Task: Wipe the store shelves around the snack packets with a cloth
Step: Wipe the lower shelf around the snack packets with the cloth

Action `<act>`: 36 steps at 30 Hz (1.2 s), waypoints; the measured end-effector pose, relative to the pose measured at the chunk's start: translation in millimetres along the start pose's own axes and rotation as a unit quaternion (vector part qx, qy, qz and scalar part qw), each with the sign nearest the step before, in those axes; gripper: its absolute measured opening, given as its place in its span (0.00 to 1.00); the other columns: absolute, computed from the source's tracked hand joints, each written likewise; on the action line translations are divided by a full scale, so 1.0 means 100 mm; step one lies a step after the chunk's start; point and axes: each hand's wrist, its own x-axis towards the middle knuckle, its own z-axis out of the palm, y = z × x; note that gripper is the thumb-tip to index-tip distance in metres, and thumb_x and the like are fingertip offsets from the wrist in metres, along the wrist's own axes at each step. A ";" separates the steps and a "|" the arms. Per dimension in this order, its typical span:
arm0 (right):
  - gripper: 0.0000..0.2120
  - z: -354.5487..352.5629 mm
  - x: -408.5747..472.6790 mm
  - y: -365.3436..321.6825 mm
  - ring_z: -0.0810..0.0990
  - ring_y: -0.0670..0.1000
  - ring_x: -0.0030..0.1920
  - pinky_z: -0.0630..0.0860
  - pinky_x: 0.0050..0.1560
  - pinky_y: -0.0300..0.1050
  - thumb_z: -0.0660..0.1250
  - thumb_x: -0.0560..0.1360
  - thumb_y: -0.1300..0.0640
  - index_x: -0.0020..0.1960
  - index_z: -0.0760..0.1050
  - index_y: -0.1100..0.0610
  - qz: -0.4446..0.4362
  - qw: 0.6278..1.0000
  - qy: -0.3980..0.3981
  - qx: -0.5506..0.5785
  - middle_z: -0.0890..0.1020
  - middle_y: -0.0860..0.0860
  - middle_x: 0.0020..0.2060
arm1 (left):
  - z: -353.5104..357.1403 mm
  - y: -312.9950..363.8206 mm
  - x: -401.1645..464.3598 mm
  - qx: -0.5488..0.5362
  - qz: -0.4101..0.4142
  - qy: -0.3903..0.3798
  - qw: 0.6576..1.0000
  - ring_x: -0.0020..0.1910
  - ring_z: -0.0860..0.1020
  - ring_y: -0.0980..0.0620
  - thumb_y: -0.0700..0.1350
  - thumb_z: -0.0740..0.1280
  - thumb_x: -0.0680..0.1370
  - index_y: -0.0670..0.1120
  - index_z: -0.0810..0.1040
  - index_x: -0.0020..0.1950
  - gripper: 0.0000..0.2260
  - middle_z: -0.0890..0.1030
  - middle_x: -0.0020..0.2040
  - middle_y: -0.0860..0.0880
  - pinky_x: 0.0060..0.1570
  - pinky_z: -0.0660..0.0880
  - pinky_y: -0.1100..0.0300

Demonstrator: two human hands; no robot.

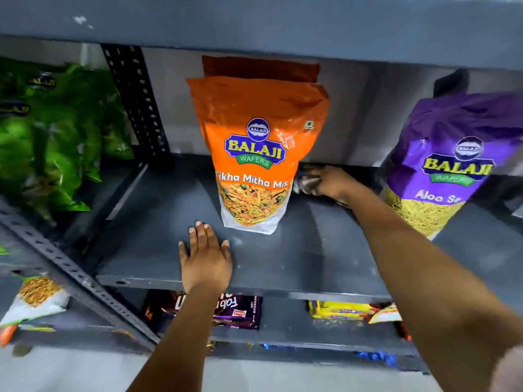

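Observation:
An orange Balaji snack packet (254, 154) stands upright in the middle of the grey metal shelf (297, 258), with a second orange packet behind it. My right hand (331, 182) is deep on the shelf just right of that packet, shut on a dark crumpled cloth (305, 181) pressed to the shelf surface. My left hand (205, 257) lies flat, fingers spread, on the shelf's front part just left of the packet's base, holding nothing. A purple Balaji packet (441, 162) leans at the right, behind my right forearm.
Green snack packets (53, 131) fill the neighbouring bay at the left, past a perforated upright post (135, 100). The shelf above (254, 21) overhangs closely. Biscuit packs (235, 309) and yellow packs (339, 309) lie on the shelf below.

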 end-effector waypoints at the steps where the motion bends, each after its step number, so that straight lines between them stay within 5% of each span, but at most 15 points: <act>1: 0.30 0.04 0.10 0.01 0.67 0.59 0.69 0.67 0.67 0.48 0.70 0.69 0.61 0.69 0.66 0.50 0.004 0.999 -0.022 -0.041 0.68 0.55 0.71 | 0.00 0.00 0.00 0.000 0.001 0.002 1.000 0.75 0.44 0.47 0.52 0.44 0.81 0.41 0.44 0.74 0.26 0.46 0.77 0.44 0.73 0.45 0.48; 2: 0.36 0.11 0.19 0.07 0.62 0.58 0.72 0.63 0.69 0.45 0.70 0.71 0.57 0.73 0.57 0.52 -0.005 0.996 -0.048 -0.070 0.61 0.54 0.74 | 0.00 0.00 0.00 0.002 0.001 0.004 1.000 0.75 0.44 0.47 0.52 0.44 0.81 0.41 0.45 0.74 0.25 0.46 0.77 0.44 0.73 0.45 0.48; 4: 0.33 0.30 0.27 0.13 0.56 0.57 0.74 0.56 0.71 0.44 0.62 0.75 0.46 0.74 0.53 0.55 0.004 0.994 -0.079 -0.072 0.57 0.53 0.76 | 0.01 0.00 0.02 0.005 -0.001 0.008 1.000 0.75 0.45 0.48 0.52 0.44 0.81 0.42 0.45 0.74 0.25 0.46 0.77 0.45 0.73 0.45 0.48; 6: 0.37 0.46 0.44 0.29 0.50 0.57 0.76 0.49 0.76 0.55 0.52 0.70 0.32 0.74 0.51 0.48 0.025 0.994 -0.064 -0.090 0.52 0.51 0.77 | 0.03 0.00 0.02 0.005 -0.007 0.007 1.000 0.75 0.44 0.48 0.52 0.44 0.80 0.42 0.44 0.75 0.25 0.45 0.77 0.45 0.73 0.45 0.49; 8: 0.38 0.57 0.76 0.54 0.50 0.59 0.76 0.52 0.75 0.61 0.50 0.67 0.29 0.73 0.52 0.43 0.029 0.992 -0.067 -0.105 0.51 0.50 0.77 | 0.03 0.01 0.02 0.003 -0.007 0.008 1.000 0.75 0.44 0.48 0.52 0.43 0.80 0.42 0.44 0.75 0.25 0.45 0.77 0.45 0.73 0.44 0.49; 15: 0.24 0.48 0.18 0.29 0.63 0.59 0.72 0.62 0.71 0.50 0.61 0.76 0.52 0.71 0.63 0.53 0.021 0.995 -0.028 -0.098 0.64 0.56 0.73 | 0.00 0.02 -0.02 -0.001 0.000 0.004 1.000 0.75 0.45 0.48 0.52 0.44 0.80 0.42 0.45 0.74 0.25 0.46 0.77 0.45 0.73 0.45 0.48; 20: 0.21 0.69 -0.50 0.24 0.65 0.53 0.71 0.57 0.70 0.44 0.62 0.74 0.62 0.66 0.69 0.52 -0.017 0.998 -0.008 -0.061 0.67 0.54 0.72 | -0.03 0.02 -0.03 -0.009 0.006 -0.002 1.000 0.75 0.45 0.46 0.51 0.45 0.80 0.40 0.46 0.74 0.25 0.47 0.77 0.43 0.73 0.45 0.47; 24: 0.21 0.66 -0.76 0.21 0.72 0.58 0.66 0.67 0.68 0.52 0.61 0.71 0.68 0.60 0.76 0.53 -0.006 1.000 -0.019 -0.011 0.75 0.55 0.66 | -0.03 0.02 -0.02 -0.013 0.005 -0.007 1.000 0.75 0.45 0.47 0.51 0.44 0.80 0.40 0.45 0.74 0.25 0.47 0.77 0.44 0.73 0.45 0.47; 27: 0.19 0.41 -0.48 0.16 0.75 0.62 0.62 0.71 0.64 0.54 0.62 0.71 0.66 0.60 0.76 0.54 0.048 0.991 0.116 0.036 0.79 0.60 0.61 | -0.01 0.01 -0.01 -0.012 0.006 -0.002 1.000 0.75 0.45 0.47 0.51 0.43 0.80 0.40 0.45 0.74 0.26 0.47 0.77 0.44 0.73 0.45 0.47; 29: 0.20 0.28 -0.23 0.11 0.70 0.63 0.65 0.66 0.66 0.56 0.62 0.74 0.57 0.66 0.70 0.53 0.078 0.988 0.128 -0.035 0.75 0.60 0.65 | 0.00 0.00 -0.02 -0.011 0.007 0.005 1.000 0.75 0.46 0.46 0.52 0.40 0.79 0.41 0.46 0.74 0.27 0.48 0.77 0.44 0.73 0.46 0.47; 33: 0.26 0.50 0.04 0.14 0.46 0.58 0.76 0.44 0.75 0.63 0.54 0.78 0.42 0.73 0.53 0.46 0.065 0.987 -0.103 -0.105 0.51 0.52 0.77 | 0.02 -0.01 -0.01 -0.012 0.005 0.014 1.000 0.75 0.47 0.47 0.54 0.37 0.74 0.41 0.47 0.74 0.31 0.49 0.77 0.44 0.72 0.46 0.47; 36: 0.25 0.70 -0.04 0.25 0.41 0.60 0.76 0.42 0.73 0.69 0.55 0.77 0.41 0.72 0.52 0.38 0.093 0.990 -0.078 -0.066 0.45 0.50 0.77 | 0.02 -0.01 -0.02 -0.009 0.007 0.012 1.000 0.75 0.46 0.47 0.53 0.37 0.75 0.41 0.46 0.74 0.29 0.48 0.77 0.44 0.72 0.45 0.47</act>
